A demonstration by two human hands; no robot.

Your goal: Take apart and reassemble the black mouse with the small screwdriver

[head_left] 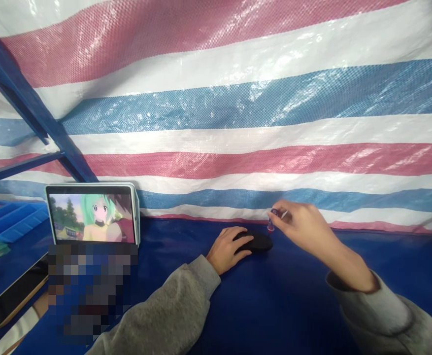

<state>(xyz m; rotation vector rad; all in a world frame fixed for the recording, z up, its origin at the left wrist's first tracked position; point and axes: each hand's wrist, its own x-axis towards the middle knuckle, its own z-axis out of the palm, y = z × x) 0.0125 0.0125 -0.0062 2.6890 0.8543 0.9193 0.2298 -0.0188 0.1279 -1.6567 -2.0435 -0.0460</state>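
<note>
A black computer mouse [260, 241] lies on the blue table surface. My left hand [230, 250] is closed over its left end, with the fingers across the top and the thumb along the near side. Above the mouse's right end, my right hand [297, 221] pinches a small screwdriver [271, 226] with a purple and reddish clear handle. The screwdriver points down, its thin tip at or close to the mouse; whether they touch I cannot tell.
On the left a tablet [93, 217] in a pale case stands playing a cartoon. A phone [16, 291] and a blue tray [12, 219] are further left. Blue metal frame bars [34, 108] rise there. Behind the table hangs a striped plastic sheet [216, 113]. A blurred patch covers the lower left.
</note>
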